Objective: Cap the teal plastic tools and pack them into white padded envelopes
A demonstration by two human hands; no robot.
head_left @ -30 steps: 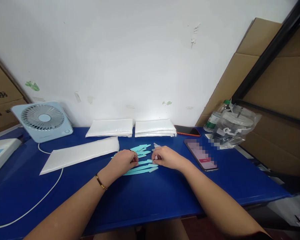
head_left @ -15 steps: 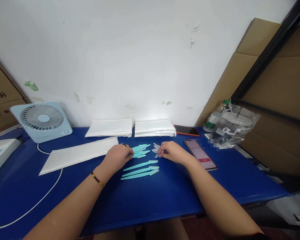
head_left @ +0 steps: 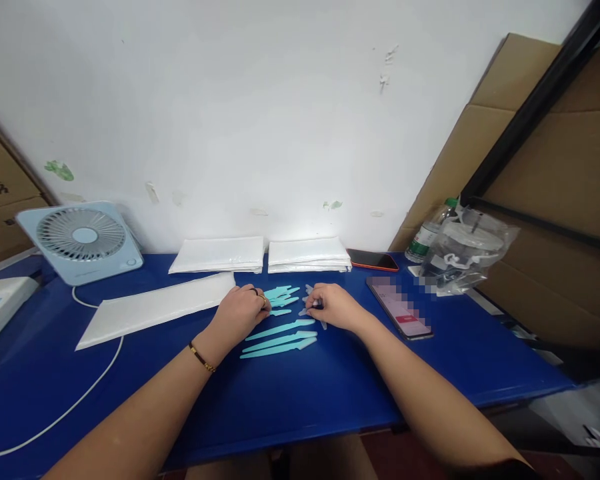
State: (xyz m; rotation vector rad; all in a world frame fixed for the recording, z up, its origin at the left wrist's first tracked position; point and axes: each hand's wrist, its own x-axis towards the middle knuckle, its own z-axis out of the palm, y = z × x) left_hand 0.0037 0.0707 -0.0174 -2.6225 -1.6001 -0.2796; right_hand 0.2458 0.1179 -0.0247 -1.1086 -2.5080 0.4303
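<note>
My left hand [head_left: 241, 312] is closed in a pinch at the handle end of a turquoise eyebrow razor [head_left: 281, 312]. Just behind it lies a small pile of the same razors [head_left: 279, 297], partly hidden by my fingers. Nearer to me, three more razors [head_left: 280, 338] rest side by side with their heads to the right. My right hand [head_left: 334, 307] has its fingers pinched together over some small translucent blade caps [head_left: 307, 301]. One cap [head_left: 324, 325] sticks out below the fingertips.
Two stacks of white padded packs [head_left: 217, 255] [head_left: 307, 255] stand against the wall, with one long white pack [head_left: 155, 310] at left. A fan [head_left: 83, 240] is on the left. Two phones [head_left: 400, 310] [head_left: 373, 260], a bottle [head_left: 425, 239] and a bagged cup [head_left: 467, 250] are on the right.
My left hand has drawn one razor slightly toward me, apart from the pile. My right hand has shifted a little left over the translucent caps.
</note>
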